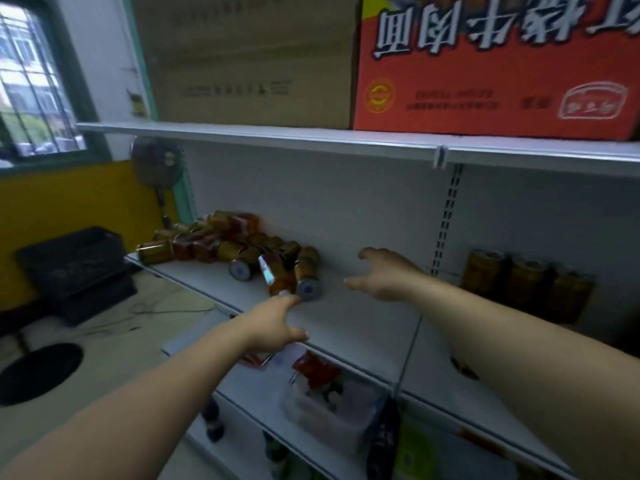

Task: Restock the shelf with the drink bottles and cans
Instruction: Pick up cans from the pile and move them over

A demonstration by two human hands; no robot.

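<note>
A heap of gold and red drink cans (221,242) lies tipped over at the left end of the white shelf (353,317). An amber drink bottle (275,274) lies on its side at the heap's near edge, beside a can with its base showing (307,288). My left hand (273,327) reaches toward the bottle's cap, fingertips touching or just short of it, holding nothing. Just right of the heap hovers my right hand (384,273), fingers spread and empty. Three gold cans (526,282) stand upright on the shelf section further right.
A brown carton (249,60) and an orange carton (495,67) sit on the shelf above. Lower shelves hold packets and a clear tub (325,407). A black crate (74,261), a fan (157,164) and a window (31,84) are at the left.
</note>
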